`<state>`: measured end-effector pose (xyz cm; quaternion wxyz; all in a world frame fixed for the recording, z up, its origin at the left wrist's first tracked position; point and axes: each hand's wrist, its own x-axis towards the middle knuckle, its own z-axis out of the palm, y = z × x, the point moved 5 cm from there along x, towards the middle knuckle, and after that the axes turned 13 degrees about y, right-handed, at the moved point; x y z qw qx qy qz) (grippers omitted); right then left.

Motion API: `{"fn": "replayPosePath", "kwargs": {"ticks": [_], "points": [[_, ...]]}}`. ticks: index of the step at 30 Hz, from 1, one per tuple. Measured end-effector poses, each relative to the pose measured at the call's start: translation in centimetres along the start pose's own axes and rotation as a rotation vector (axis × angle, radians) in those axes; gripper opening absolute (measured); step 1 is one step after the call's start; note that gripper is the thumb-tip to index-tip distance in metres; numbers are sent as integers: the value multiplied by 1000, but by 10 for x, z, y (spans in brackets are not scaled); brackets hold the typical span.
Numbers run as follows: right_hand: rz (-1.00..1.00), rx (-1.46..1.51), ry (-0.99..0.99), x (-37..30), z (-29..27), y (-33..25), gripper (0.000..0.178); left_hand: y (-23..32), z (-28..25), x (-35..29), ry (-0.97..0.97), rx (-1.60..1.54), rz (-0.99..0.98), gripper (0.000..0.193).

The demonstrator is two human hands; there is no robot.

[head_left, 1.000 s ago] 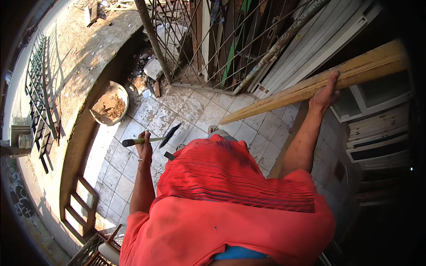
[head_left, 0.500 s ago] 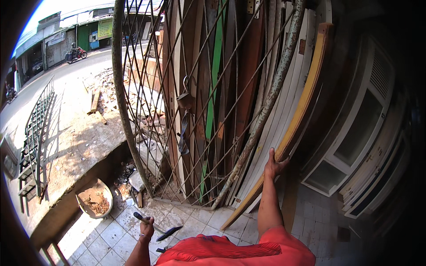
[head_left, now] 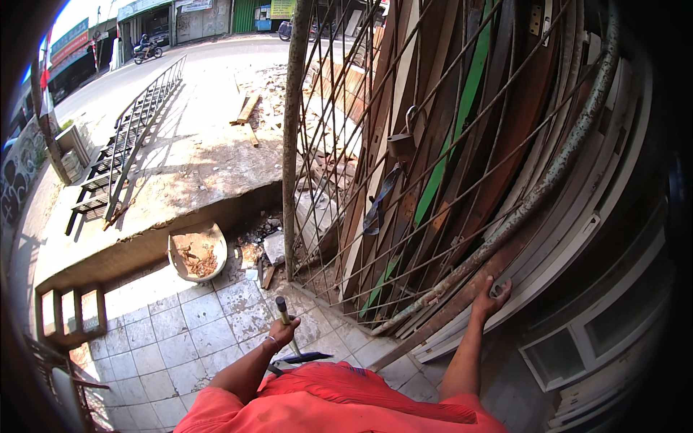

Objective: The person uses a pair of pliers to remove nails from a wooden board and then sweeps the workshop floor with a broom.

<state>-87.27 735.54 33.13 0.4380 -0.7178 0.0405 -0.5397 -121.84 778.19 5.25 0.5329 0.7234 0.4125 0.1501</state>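
My left hand (head_left: 284, 332) is closed round the upper shaft of a long-handled tool (head_left: 282, 306) with a black end cap. Its dark flat head (head_left: 312, 357) shows low by the floor tiles, just past my red shirt. On the other side my right hand (head_left: 493, 294) is at the edge of a long brown wooden plank (head_left: 433, 330), fingers curled with the thumb upward; part of that hold is hidden. The plank leans beside the rusty pipe frame of a lattice gate (head_left: 570, 151). Pale boards (head_left: 548, 260) lean just right of my right hand.
A padlock (head_left: 401, 146) hangs on the lattice, with upright timbers (head_left: 433, 108) behind. Debris lies in a round basin (head_left: 197, 254) beside a raised ledge (head_left: 144, 249). A black metal ladder-like frame (head_left: 130, 148) lies outside. Framed glass panels (head_left: 570, 350) stand at the right. A motorcycle rider (head_left: 146, 49) is on the road.
My view has swung left, shifting the scene rightward. The plank beside my right hand now lies nearer the gate pipe. My left hand still holds the tool, now more upright.
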Motion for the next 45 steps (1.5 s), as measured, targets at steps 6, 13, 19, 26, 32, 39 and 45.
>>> {"fn": "replayPosePath", "kwargs": {"ticks": [6, 13, 19, 26, 32, 39, 45], "points": [[133, 373, -867, -145, -2, -93, 70, 59, 53, -6, -215, 151, 96, 45], [-121, 329, -1453, -361, 0, -124, 27, 45, 95, -4, -436, 215, 319, 59], [331, 110, -1428, -418, 64, -33, 33, -39, -58, 21, -185, 60, -149, 68], [668, -192, -817, -386, 127, -25, 50, -327, -293, -57, 613, 84, -618, 45], [718, -774, -859, -423, 149, 42, 49, -405, -350, -145, 557, 132, -943, 41], [-8, -890, -1657, -638, 106, -135, 49, -381, -433, -111, 551, 154, -858, 42], [-212, -262, -2058, -830, 183, -284, 51, -371, -456, -97, 767, -199, -953, 42]]}}
